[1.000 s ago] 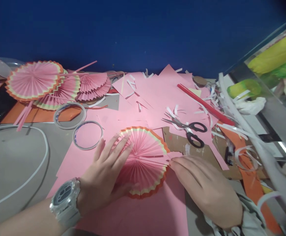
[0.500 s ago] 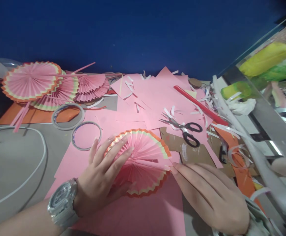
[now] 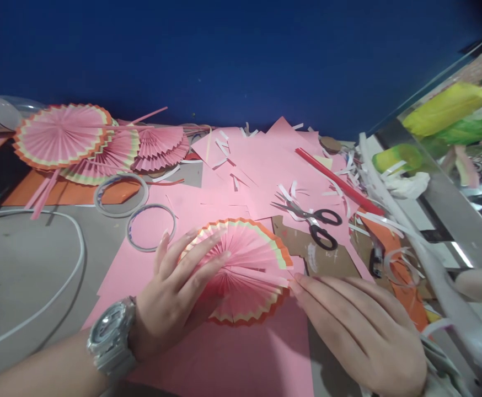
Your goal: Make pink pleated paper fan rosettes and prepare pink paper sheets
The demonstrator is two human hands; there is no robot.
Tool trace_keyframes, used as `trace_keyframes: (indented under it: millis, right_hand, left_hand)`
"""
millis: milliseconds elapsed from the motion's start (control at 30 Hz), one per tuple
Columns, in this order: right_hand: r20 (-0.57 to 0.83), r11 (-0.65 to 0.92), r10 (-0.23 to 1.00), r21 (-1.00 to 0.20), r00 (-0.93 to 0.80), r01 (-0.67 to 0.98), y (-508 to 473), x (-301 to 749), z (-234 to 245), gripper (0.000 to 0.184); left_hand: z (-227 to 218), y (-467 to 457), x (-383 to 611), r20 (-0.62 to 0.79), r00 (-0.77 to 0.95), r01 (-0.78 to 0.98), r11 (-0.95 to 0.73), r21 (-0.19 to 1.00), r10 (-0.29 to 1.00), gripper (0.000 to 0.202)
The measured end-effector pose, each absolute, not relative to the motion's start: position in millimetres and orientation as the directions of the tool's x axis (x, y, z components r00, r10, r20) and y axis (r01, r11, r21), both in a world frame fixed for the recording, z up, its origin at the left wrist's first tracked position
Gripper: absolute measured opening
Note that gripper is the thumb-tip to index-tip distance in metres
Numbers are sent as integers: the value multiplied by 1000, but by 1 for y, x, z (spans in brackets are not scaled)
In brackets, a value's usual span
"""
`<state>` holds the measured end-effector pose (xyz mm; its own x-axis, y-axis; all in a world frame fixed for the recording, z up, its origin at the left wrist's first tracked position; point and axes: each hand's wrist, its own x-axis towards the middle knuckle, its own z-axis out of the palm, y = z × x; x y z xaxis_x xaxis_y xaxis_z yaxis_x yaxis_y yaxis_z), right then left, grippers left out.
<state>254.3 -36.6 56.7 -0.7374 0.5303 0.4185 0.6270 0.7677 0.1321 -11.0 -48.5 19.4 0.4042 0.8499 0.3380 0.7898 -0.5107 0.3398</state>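
Note:
A pleated pink paper fan rosette with a yellow and orange rim lies on a pink paper sheet. My left hand, with a watch on the wrist, lies flat on the rosette's left half, fingers spread. My right hand rests flat to the right, fingers stretched out, and its fingertips touch the rosette's right edge where the two ends of the pleats meet. Neither hand holds anything.
Finished rosettes are stacked at the far left. Two tape rings lie left of my hands. Black-handled scissors rest on brown cardboard among paper scraps. A white cable loops at left. A glass case stands at right.
The rosette has closed a little at its right side as both hands press it. My right hand has slid slightly lower and to the right.

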Motion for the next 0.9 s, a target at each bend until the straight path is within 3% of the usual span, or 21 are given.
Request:
trace_keyframes:
  millis: [200,400,567,700,900]
  right_hand:
    - [256,665,732,-65,-631,744,-14,256,44,21]
    - [-52,538,824,-241,-564,808,-2,248,44,12]
    - [-21,540,825,-266,-565,798,2,237,46,11]
    - [-4,549,821,-269,-570,792,4,224,46,12]
    - [89,565,817,-324,-570,759,6,197,59,14]
  left_hand:
    - [22,-49,-11,364,385,771,-512,379,848,45]
    - [48,-37,-30,133,359,879,-383,284,924,29]
    - [60,-25,-72,62,359,911,-364,195,931,25]
    - [57,-23,-95,-8,305,937,-299,179,952,23]
    - [42,-19,-89,-38,337,934,-329,142,941,17]
